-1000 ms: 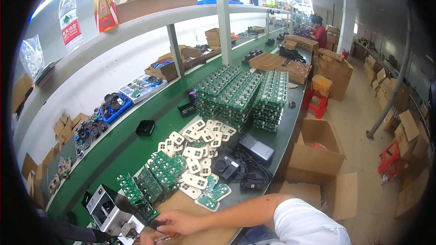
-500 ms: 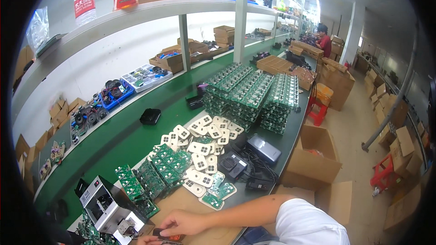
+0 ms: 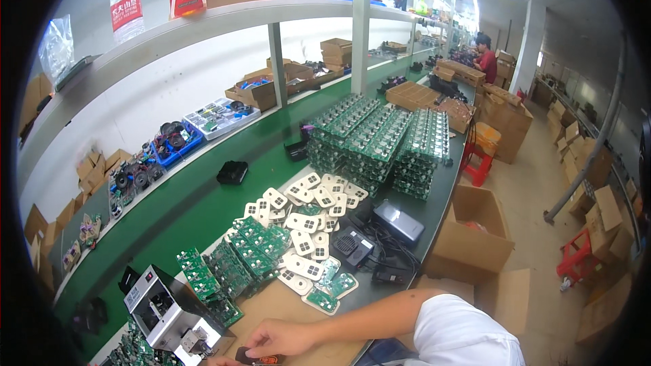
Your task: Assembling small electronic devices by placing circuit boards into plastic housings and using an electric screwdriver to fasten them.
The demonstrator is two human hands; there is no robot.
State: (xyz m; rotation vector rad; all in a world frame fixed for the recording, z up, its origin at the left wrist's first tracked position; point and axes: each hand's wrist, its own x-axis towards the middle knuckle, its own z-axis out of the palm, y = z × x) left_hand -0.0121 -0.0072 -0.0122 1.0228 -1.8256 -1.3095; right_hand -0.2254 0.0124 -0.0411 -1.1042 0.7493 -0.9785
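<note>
A bright, long workshop, and the green-and-grey worktop (image 3: 163,225) sweeps away down it! Near its front edge, over a smooth brown sheet (image 3: 271,305), the right hand (image 3: 281,337) has its fingertips pinched narrow on a small dark piece (image 3: 242,354), orange markings beside it. Left hand (image 3: 220,361): mere fingers showing, grip impossible to tell. Left of them, a boxy metal machine (image 3: 152,301) wears a pale label; beyond, spiky green circuit boards (image 3: 252,247) meet glossy, round-cornered cream plates (image 3: 303,222). Up top, a clear plastic bottle (image 3: 127,7), white lettering on red.
</note>
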